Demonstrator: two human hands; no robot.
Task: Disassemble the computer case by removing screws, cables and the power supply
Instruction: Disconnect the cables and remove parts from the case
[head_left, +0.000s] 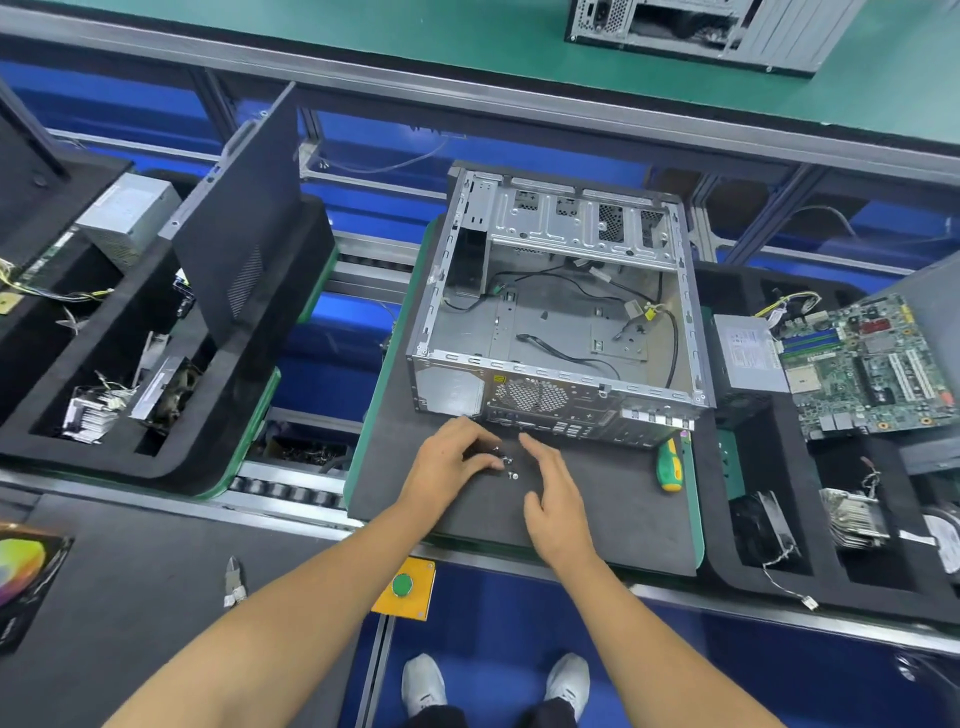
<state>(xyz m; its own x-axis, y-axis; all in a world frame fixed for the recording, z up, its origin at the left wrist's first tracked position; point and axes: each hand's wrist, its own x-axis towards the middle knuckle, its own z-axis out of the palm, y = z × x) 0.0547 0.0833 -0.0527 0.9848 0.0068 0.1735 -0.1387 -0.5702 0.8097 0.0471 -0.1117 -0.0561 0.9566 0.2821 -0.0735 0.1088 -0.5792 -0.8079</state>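
An open grey metal computer case (556, 312) lies on a dark foam mat (613, 504), with a few black cables (561, 353) loose inside it. In front of the case, several small screws (508, 464) lie on the mat. My left hand (447, 467) is curled beside them, its fingertips at the screws. My right hand (556, 499) rests flat on the mat just right of the screws, fingers straight. A green and yellow screwdriver (667, 465) lies on the mat to the right.
A tray on the right holds a removed power supply (748, 356), a motherboard (872, 364) and a heatsink (854, 519). A black side panel (239, 208) leans in the left tray among parts. Cutters (234, 577) lie at the lower left. A green button (402, 584) sits at the bench edge.
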